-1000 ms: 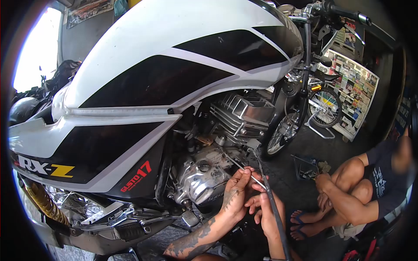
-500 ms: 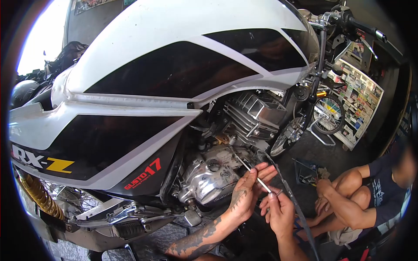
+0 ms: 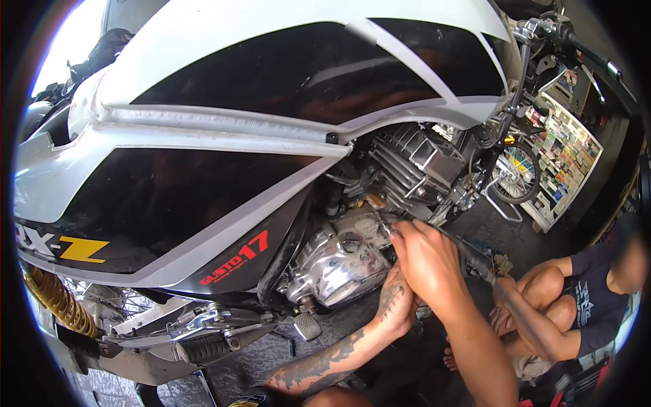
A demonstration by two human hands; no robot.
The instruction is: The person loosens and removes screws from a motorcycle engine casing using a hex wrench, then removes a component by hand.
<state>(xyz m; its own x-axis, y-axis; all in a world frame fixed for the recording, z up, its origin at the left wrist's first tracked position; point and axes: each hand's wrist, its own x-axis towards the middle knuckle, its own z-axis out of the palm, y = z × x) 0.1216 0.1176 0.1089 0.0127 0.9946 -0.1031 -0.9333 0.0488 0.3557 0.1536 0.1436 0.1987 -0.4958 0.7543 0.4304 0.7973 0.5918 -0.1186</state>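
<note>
My right hand point(image 3: 428, 263) is curled at the front edge of the silver engine cover point(image 3: 349, 271), fingertips close to its upper front corner. What its bent fingers hold is hidden. My left hand point(image 3: 395, 302), at the end of a patterned forearm, sits just below and behind the right one against the cover's front side. Its fingers are mostly covered, so their grip cannot be made out. Above both hands is the finned engine cylinder point(image 3: 417, 166). The thin metal rod seen earlier does not show clearly now.
The white and black motorcycle tank point(image 3: 285, 81) and side panel point(image 3: 203, 203) fill the upper left. A foot pedal point(image 3: 307, 326) sticks out below the engine. Another person point(image 3: 542, 305) crouches at the right. Behind stand a small wheel point(image 3: 515, 173) and a display board point(image 3: 566, 159).
My right hand has moved up and left to the engine cover, now overlapping my left hand. The thin metal rod between both hands has gone out of sight. The view has shifted slightly.
</note>
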